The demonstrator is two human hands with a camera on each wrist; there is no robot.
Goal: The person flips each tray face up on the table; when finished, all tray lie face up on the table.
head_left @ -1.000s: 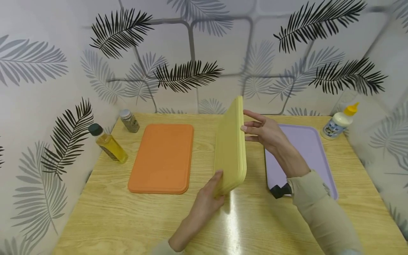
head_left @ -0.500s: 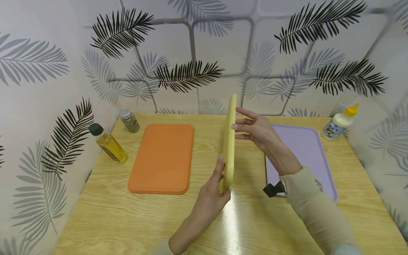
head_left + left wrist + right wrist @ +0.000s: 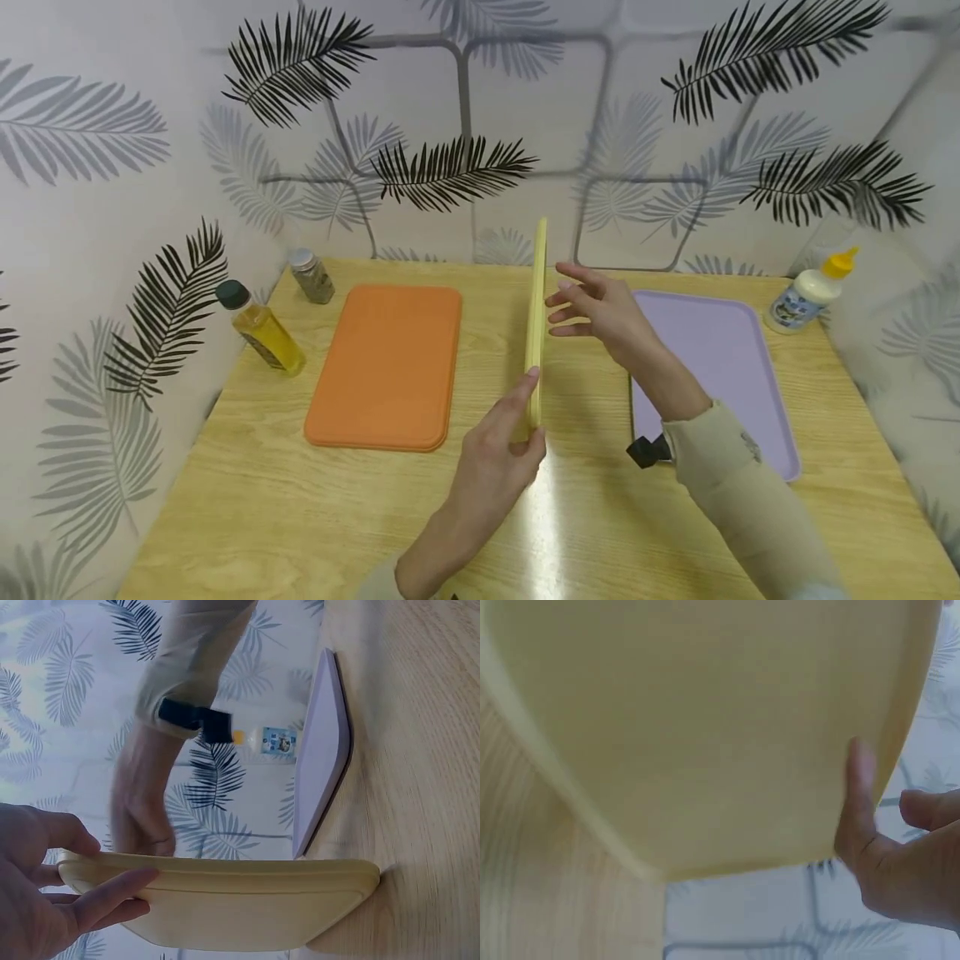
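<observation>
A yellow tray (image 3: 537, 308) stands on its long edge over the middle of the wooden table, its thin side toward me. My left hand (image 3: 491, 458) grips the near end, thumb on one face and fingers on the other, which the left wrist view also shows on the tray (image 3: 225, 911). To its right, my right hand (image 3: 603, 317) is held with spread fingers close to the upper part. In the right wrist view the tray's rimmed hollow face (image 3: 705, 742) fills much of the frame, with the right hand's fingers (image 3: 862, 795) in front of it.
An orange tray (image 3: 386, 367) lies flat, underside up, on the left; a lilac tray (image 3: 705, 358) lies on the right, partly behind the right arm. Far left stand an oil bottle (image 3: 262, 329) and a small jar (image 3: 311, 275). A yellow-capped glue bottle (image 3: 806, 296) stands far right.
The yellow tray has swung from showing its left face to nearly edge-on and shifted slightly left. My right fingers have come off its edge; my left hand keeps its grip.
</observation>
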